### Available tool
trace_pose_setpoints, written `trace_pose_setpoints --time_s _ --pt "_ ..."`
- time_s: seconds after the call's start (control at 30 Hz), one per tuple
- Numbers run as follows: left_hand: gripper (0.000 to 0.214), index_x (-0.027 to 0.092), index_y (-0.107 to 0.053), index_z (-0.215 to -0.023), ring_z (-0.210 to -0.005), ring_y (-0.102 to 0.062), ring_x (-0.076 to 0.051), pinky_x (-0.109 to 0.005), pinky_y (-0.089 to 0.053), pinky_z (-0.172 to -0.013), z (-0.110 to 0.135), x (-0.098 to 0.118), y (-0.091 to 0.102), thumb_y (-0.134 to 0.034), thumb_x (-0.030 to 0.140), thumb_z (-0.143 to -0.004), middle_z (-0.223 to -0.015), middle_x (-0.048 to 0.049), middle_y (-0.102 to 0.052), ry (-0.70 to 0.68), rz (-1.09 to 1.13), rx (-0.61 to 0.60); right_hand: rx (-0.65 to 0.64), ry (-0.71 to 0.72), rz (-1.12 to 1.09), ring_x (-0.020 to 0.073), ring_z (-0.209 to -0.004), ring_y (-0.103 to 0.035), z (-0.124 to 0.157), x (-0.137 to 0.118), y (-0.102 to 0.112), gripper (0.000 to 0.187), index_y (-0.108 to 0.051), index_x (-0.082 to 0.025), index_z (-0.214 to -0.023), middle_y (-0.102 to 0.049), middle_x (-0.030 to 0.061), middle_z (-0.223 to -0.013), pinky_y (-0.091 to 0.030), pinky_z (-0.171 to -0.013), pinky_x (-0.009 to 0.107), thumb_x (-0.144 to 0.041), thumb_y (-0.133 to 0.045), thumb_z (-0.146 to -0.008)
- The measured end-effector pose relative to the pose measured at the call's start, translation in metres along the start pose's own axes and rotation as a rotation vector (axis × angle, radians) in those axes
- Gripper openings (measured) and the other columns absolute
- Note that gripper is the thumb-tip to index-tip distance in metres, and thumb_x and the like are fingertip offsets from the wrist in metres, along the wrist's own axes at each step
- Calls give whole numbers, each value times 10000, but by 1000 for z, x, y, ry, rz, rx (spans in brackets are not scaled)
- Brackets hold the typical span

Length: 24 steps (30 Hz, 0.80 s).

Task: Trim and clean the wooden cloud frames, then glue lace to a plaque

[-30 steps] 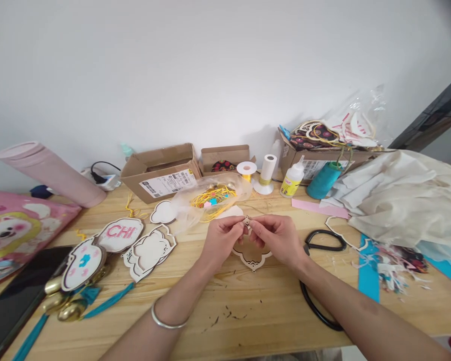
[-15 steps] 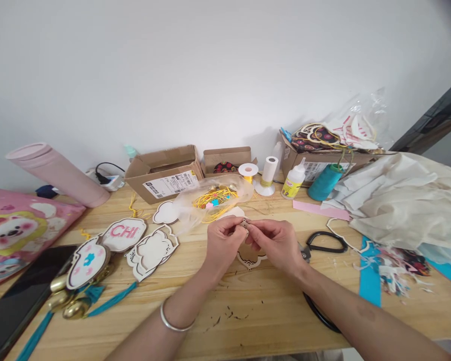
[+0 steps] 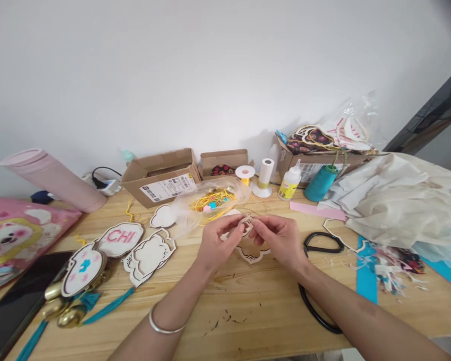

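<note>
Between my two hands, in the middle of the head view, is a thin, pale wooden cut-out piece (image 3: 248,217) with small holes at its top. My left hand (image 3: 218,241) pinches its left side with thumb and finger. On its right side, the fingers of my right hand (image 3: 280,236) are closed on the same piece. My fingers hide much of it. Just below lies a scalloped wooden frame (image 3: 251,258) on the table, partly covered by my hands. Black-handled scissors (image 3: 323,242) lie under my right forearm.
Left are decorated plaques (image 3: 121,239), wooden cut-outs (image 3: 150,258), a phone (image 3: 20,296) and a pink bottle (image 3: 56,180). Behind stand a cardboard box (image 3: 160,178), a glue bottle (image 3: 289,181) and a teal thread cone (image 3: 320,183). Pale fabric (image 3: 398,200) is heaped at right.
My hands have tilted and parted slightly, so more of the wooden piece shows between them. The whole view has shifted a little.
</note>
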<state>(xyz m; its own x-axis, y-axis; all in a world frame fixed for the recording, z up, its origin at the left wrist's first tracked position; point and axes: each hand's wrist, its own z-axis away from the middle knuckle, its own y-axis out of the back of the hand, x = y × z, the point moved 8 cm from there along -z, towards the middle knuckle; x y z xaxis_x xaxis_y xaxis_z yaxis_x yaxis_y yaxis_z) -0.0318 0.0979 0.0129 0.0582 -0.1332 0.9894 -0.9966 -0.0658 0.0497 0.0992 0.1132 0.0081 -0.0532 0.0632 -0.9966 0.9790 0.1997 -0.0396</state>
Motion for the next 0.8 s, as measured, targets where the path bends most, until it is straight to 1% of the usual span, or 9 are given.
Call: trace_pose_setpoints --time_s 0.1,0.2,0.33,0.43,0.5,0.6,0.67,0.73,0.8 --pt "172 173 -708 -790 -676 -617 -174 -271 -479 -656 -3 -1 1 -629 260 -664 -756 -46 -698 -18 -79 -7 -2 43 45 80 -429 -510 0 -2 0 264 -684 -137 -749 -621 24 -551 -459 -417 194 -381 -595 -704" --pt "164 171 -707 -763 -639 -609 -159 -252 -476 -620 -4 -4 -1 -592 266 -694 -705 -30 -694 1 -115 -26 -13 69 97 87 -440 -521 1 -3 -1 247 -691 -146 -768 -625 21 -555 -463 -430 198 -361 -576 -721" --pt "146 168 -694 -707 -616 -594 -142 -235 -462 -609 -1 2 -2 -555 211 -698 -660 -8 -678 -52 -204 38 -12 125 148 97 -464 -543 5 -6 -3 228 -697 -165 -785 -636 18 -581 -467 -448 202 -330 -545 -750" --pt "150 172 -682 -709 -618 -585 -136 -230 -453 -612 2 9 -2 -532 173 -694 -671 1 -671 -123 -301 105 7 171 196 108 -487 -556 7 -9 -4 214 -701 -177 -785 -640 17 -594 -478 -469 216 -312 -537 -761" --pt "163 174 -675 -711 -617 -581 -136 -233 -450 -613 3 12 -3 -512 162 -699 -677 3 -666 -147 -349 123 19 187 219 116 -498 -563 8 -11 -5 208 -702 -179 -798 -642 19 -599 -485 -480 227 -303 -539 -762" --pt "174 176 -664 -744 -656 -589 -149 -244 -451 -634 5 13 -5 -496 157 -704 -718 -7 -668 -134 -334 117 25 192 238 126 -492 -570 11 -12 -6 207 -701 -177 -802 -643 24 -598 -482 -461 233 -296 -534 -768" --pt "199 185 -645 -828 -727 -594 -159 -250 -447 -668 5 16 -4 -495 152 -701 -794 -18 -667 -122 -285 119 31 200 241 131 -486 -579 12 -13 -5 202 -699 -178 -804 -645 24 -592 -481 -449 232 -289 -533 -771" --pt "225 196 -605 -894 -780 -574 -161 -253 -430 -693 6 23 2 -531 168 -683 -851 -25 -646 -144 -308 184 54 229 233 131 -488 -589 13 -15 -3 193 -691 -183 -842 -655 21 -606 -489 -458 233 -279 -538 -774" --pt "151 195 -579 -808 -750 -535 -157 -257 -400 -681 9 34 9 -581 224 -659 -785 -19 -611 -193 -455 268 85 301 245 123 -485 -590 15 -21 1 189 -680 -194 -882 -668 16 -636 -496 -473 232 -265 -538 -779"
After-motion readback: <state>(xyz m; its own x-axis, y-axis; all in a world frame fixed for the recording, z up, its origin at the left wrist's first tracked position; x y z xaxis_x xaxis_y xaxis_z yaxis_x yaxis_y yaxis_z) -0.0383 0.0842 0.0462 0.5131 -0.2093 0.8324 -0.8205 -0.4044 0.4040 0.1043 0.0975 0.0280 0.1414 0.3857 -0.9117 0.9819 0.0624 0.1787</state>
